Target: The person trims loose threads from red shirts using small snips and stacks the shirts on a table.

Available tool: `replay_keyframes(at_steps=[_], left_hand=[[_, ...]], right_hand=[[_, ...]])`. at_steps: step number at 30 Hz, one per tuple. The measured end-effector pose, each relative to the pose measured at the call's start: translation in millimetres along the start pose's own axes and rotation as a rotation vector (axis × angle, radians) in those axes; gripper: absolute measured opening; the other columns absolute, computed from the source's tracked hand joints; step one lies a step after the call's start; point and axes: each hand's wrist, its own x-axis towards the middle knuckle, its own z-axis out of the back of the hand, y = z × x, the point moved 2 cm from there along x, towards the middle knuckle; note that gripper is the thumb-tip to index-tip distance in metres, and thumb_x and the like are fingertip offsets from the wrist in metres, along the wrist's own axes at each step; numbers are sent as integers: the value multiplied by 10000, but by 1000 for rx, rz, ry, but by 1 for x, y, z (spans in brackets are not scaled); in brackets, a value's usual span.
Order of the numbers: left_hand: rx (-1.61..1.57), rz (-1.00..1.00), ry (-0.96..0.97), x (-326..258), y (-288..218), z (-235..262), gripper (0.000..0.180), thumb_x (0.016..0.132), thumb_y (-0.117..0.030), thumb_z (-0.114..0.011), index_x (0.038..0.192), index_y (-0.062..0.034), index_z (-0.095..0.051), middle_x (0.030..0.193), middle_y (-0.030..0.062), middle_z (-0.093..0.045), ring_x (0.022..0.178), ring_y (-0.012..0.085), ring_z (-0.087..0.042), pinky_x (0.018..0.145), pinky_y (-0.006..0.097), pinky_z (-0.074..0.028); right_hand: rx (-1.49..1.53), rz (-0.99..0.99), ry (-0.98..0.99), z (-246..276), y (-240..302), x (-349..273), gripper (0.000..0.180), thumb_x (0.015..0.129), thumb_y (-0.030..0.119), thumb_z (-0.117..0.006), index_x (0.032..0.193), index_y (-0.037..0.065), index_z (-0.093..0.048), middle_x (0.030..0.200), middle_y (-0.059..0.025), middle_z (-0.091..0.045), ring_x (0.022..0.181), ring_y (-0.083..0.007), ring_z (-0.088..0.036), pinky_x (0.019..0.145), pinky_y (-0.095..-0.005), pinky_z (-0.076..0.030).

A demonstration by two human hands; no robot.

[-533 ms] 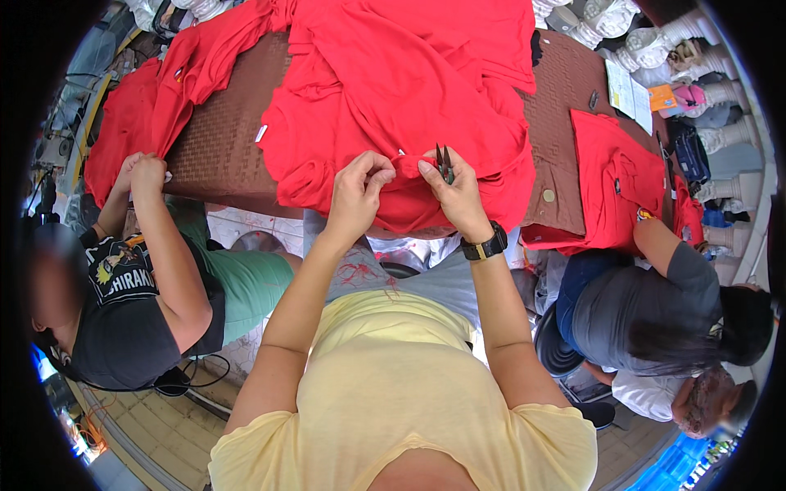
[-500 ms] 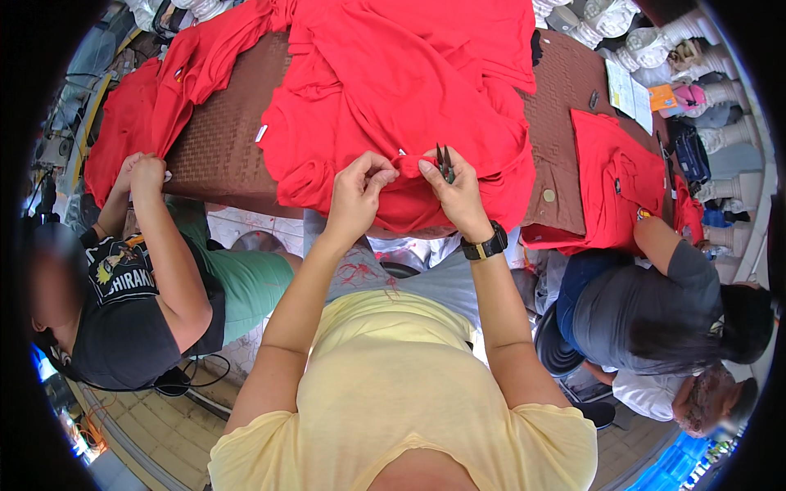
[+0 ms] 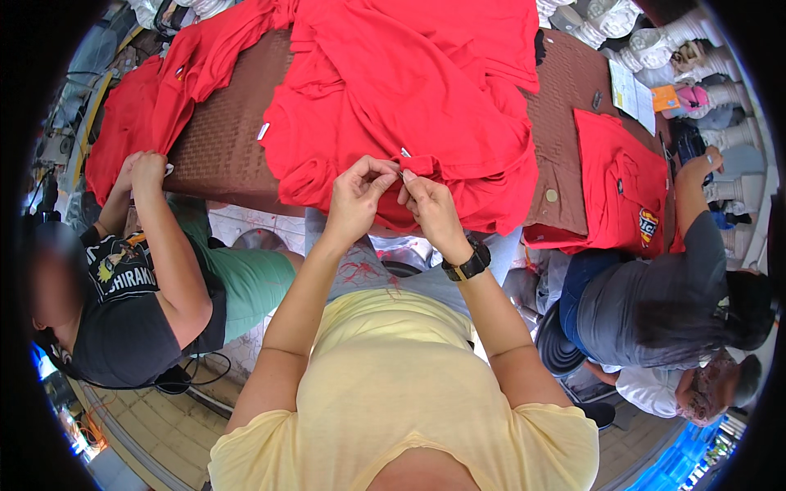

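A large pile of red T-shirts [image 3: 409, 90] lies in front of me on the table. My left hand [image 3: 358, 199] is closed in a pinch at the pile's near edge. My right hand [image 3: 431, 211], with a black watch on its wrist, is closed too, and its fingertips meet those of my left hand. What is pinched between them is too small to make out. A raised fold of red cloth [image 3: 422, 166] with a small white tag stands just behind my fingertips. No snips can be seen in my right hand, whose palm is hidden.
The table has a brown woven cover [image 3: 233, 106]. At the left, a co-worker's hands [image 3: 146, 172] hold the end of another red garment [image 3: 135, 123]. To the right lie a folded red shirt [image 3: 610, 176], a round coin-like disc [image 3: 551, 195] and a paper sheet [image 3: 633, 96].
My right hand has moved left to my left hand, and the black thread snips it held blades-up are out of sight. The right co-worker's arm has lifted off the folded shirt, uncovering its print.
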Motion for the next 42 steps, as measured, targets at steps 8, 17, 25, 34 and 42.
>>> replay_keyframes(at_steps=[8, 17, 25, 34, 42], left_hand=[[4, -27, 22, -2, -5, -2, 35, 937, 37, -613, 968, 27, -623, 1005, 91, -686, 953, 129, -631, 878, 287, -506], [742, -170, 63, -16, -67, 2, 159, 827, -80, -755, 902, -10, -633, 841, 86, -580, 828, 226, -591, 731, 344, -476], [450, -114, -43, 7, -51, 35, 57, 970, -24, -595, 933, 1, -560, 884, 39, -576, 830, 91, -561, 754, 249, -449], [623, -189, -119, 27, -41, 67, 111, 963, -5, -585, 1066, 3, -626, 984, 73, -636, 921, 151, -605, 842, 276, -466], [940, -510, -332, 22, -74, 34, 131, 888, 32, -647, 1017, 11, -658, 941, 111, -626, 874, 205, -651, 801, 322, -518]], right_hand=[[34, 9, 1, 1, 0, 11, 540, 1022, 402, -538, 641, 21, -579, 569, 26, -459, 543, -66, -392, 504, -280, -302], [-228, 520, -212, 41, 49, -11, 208, 919, 184, -679, 965, -13, -628, 678, -3, -546, 687, -172, -567, 667, -328, -479], [-258, 388, -80, 86, 52, 8, 224, 870, 159, -776, 930, -36, -683, 761, -28, -646, 731, -63, -544, 664, -247, -455], [-741, 777, -557, 59, 64, 55, 150, 863, 117, -730, 967, 19, -684, 883, -146, -641, 764, -327, -654, 664, -387, -503], [-484, 649, -371, 26, 53, 37, 161, 845, 122, -743, 941, 9, -680, 863, -125, -646, 785, -299, -661, 682, -383, -510]])
